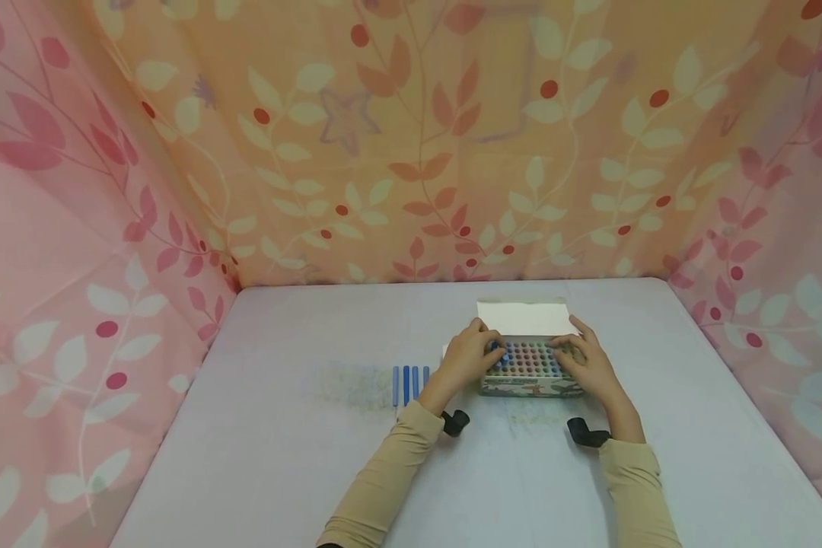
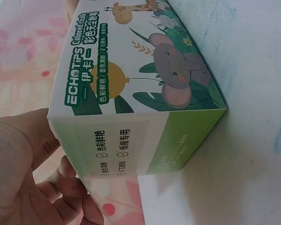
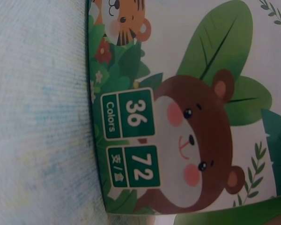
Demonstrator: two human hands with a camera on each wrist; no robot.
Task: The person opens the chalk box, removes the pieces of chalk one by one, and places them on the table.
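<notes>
A chalk box (image 1: 530, 387) stands with its lid (image 1: 524, 318) folded back, and rows of coloured chalk ends (image 1: 530, 356) fill its top. My left hand (image 1: 462, 354) is over the left end, its thumb and fingers pinching a blue chalk stick (image 1: 503, 356) at the top. In the left wrist view, the curled fingers of the left hand (image 2: 23, 168) are beside the box's upper edge, with the chalk hidden. My right hand (image 1: 589, 361) grips the right end of the box, fingers over its top edge. Only the printed box front (image 3: 192, 140) fills the right wrist view.
Several blue chalk sticks (image 1: 406, 384) lie side by side on the white table cover (image 1: 281, 457), left of the box. Chalk dust smudges (image 1: 356, 387) mark the cover. Patterned curtains (image 1: 411, 152) enclose the back and both sides.
</notes>
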